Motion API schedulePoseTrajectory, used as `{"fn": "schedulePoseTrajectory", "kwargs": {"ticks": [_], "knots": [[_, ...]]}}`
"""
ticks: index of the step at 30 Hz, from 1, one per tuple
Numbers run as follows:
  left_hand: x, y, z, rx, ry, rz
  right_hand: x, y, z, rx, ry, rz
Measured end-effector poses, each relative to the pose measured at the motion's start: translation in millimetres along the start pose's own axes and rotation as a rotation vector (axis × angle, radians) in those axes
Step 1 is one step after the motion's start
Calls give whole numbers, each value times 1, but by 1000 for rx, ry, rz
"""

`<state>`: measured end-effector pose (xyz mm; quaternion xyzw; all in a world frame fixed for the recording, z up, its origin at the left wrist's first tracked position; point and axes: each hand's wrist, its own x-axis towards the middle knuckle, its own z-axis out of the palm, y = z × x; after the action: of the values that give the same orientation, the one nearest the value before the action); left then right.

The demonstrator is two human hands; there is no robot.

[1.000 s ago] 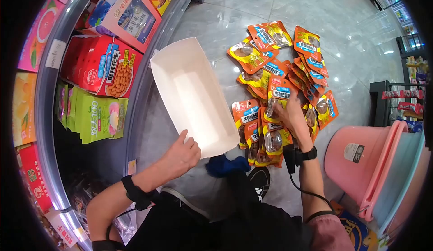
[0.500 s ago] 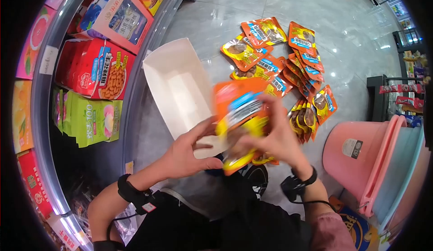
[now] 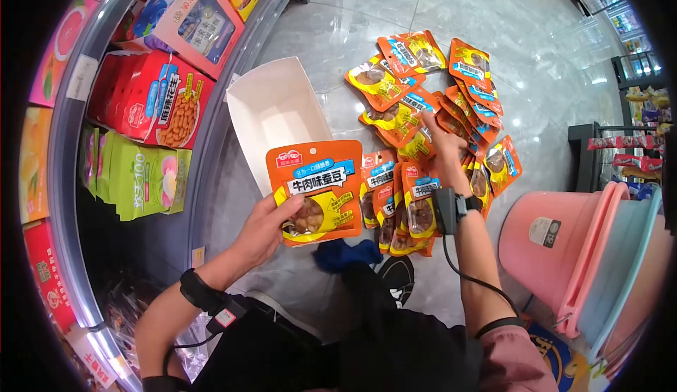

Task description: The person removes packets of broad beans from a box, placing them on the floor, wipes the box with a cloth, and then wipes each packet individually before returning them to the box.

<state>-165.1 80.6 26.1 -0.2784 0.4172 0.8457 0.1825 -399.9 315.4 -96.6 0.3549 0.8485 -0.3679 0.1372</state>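
Observation:
My left hand [image 3: 262, 231] is closed on an orange and yellow snack packet [image 3: 316, 173], thumb across its front. The packet is upright, its printed face and clear window towards me. Behind it stands a white open-topped cardboard box [image 3: 271, 103], its near end hidden by the packet. My right hand [image 3: 446, 142] stretches forward over the pile of similar packets [image 3: 402, 113] on the floor, fingers apart, with nothing visible in them. More packets [image 3: 419, 194] lie overlapped nearer me, left of my right forearm.
A shelf [image 3: 211, 120] on the left carries a red peanut package [image 3: 151, 99], green packages [image 3: 144, 177] and a pink box [image 3: 201, 29]. Stacked pink and blue tubs [image 3: 550, 251] stand at the right. My shoe [image 3: 398, 279] is close to the near packets.
Both hands were at one blurred packet in front of the box. Now my left hand alone holds a packet, facing me, while my right hand has moved forward to the pile.

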Motion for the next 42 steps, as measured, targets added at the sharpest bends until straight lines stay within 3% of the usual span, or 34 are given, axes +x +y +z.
{"fn": "schedulePoseTrajectory", "kwargs": {"ticks": [1, 3, 5, 7, 9, 13, 17, 21, 23, 25, 27, 28, 31, 33, 35, 37, 39, 42], "knots": [[1, -2, 0, 49, 1, 14, -8, -5, 8, -108, 96, 79], [5, -6, -2, 101, -5, 34, -16, -3, 11, -134, 138, 27], [6, -9, -6, 193, 4, 38, -14, 3, 13, 113, 117, -129], [4, -9, -9, 155, 6, 42, -14, 6, 8, 399, 92, -142], [3, -9, -12, 115, 5, 47, -17, 9, -5, 688, -136, -120], [1, -5, -16, 15, 26, 34, -25, 18, -26, 807, -353, -174], [3, 3, -11, -30, 41, 25, -92, -1, -84, 823, -453, -458], [6, 8, -4, -59, 16, 36, -119, -8, -100, 962, -847, -439], [9, 7, -3, -125, -57, -11, -143, -15, -92, 946, -1011, -491], [11, 3, -1, -26, -69, 2, -157, -12, -79, 729, -1019, -489], [4, 7, 1, -150, -246, -155, -166, -10, -60, 797, -1070, -563], [4, 7, 0, -152, -312, -159, -164, -12, -64, 703, -1146, -492], [-4, 16, 6, -96, -355, -68, -159, 1, -53, 641, -1093, -531], [-6, 13, 5, -247, -412, -59, -167, 1, -47, 756, -1123, -567], [-3, 4, -1, 11, -363, 49, -175, -1, -41, 872, -1153, -604], [-6, 5, 6, -165, -277, 18, -180, 1, -38, 868, -1118, -645], [-1, 3, 3, 27, -184, -5, -186, 8, -35, 786, -1066, -721], [-3, 3, 9, 47, -74, 148, -195, 13, -33, 619, -1004, -871]]}}
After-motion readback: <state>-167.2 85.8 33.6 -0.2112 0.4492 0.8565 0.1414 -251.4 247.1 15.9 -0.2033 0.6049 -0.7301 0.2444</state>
